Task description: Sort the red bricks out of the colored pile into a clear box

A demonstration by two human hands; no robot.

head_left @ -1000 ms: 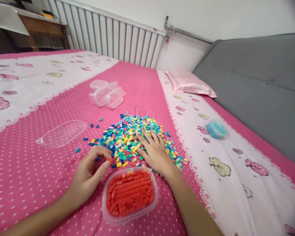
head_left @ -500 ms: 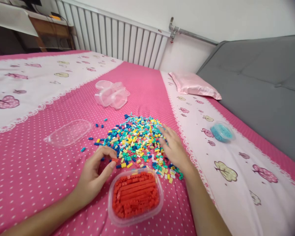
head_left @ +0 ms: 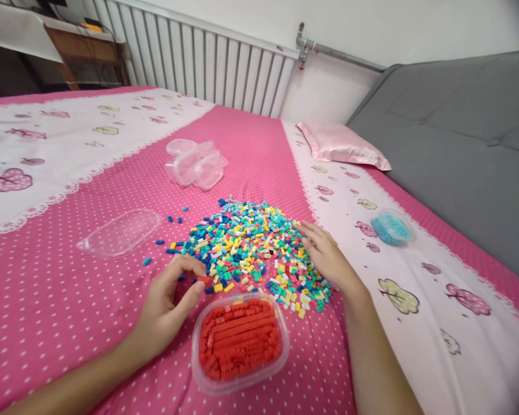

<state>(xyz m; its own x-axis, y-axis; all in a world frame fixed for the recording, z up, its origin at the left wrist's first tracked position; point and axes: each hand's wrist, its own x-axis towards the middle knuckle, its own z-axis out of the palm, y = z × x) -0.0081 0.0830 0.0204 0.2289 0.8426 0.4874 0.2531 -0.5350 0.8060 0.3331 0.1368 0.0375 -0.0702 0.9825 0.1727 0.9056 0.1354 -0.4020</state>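
Observation:
A heap of small mixed-colour toy bricks (head_left: 246, 242) spreads over the pink bedspread. At its near left edge, my left hand (head_left: 168, 300) pinches a small red toy brick (head_left: 203, 280) between thumb and fingers. My right hand (head_left: 324, 253) lies along the right side of the heap with fingers stretched out, its fingertips touching the bricks; nothing is seen held in it. Between my forearms stands a clear plastic tub (head_left: 282, 357) filled with red bricks (head_left: 242, 340), its top uncovered.
A clear lid (head_left: 121, 233) lies left of the heap. Several clear containers (head_left: 196, 164) are gathered beyond it. A tub of light-blue bricks (head_left: 390, 227) sits at the right. A pink pillow (head_left: 343, 147) rests by the grey headboard (head_left: 454, 127). Several stray bricks lie left of the heap.
My right hand has moved right, away from the middle of the heap, and the bricks on that side are spread wider. My left hand keeps its pinch in the same place.

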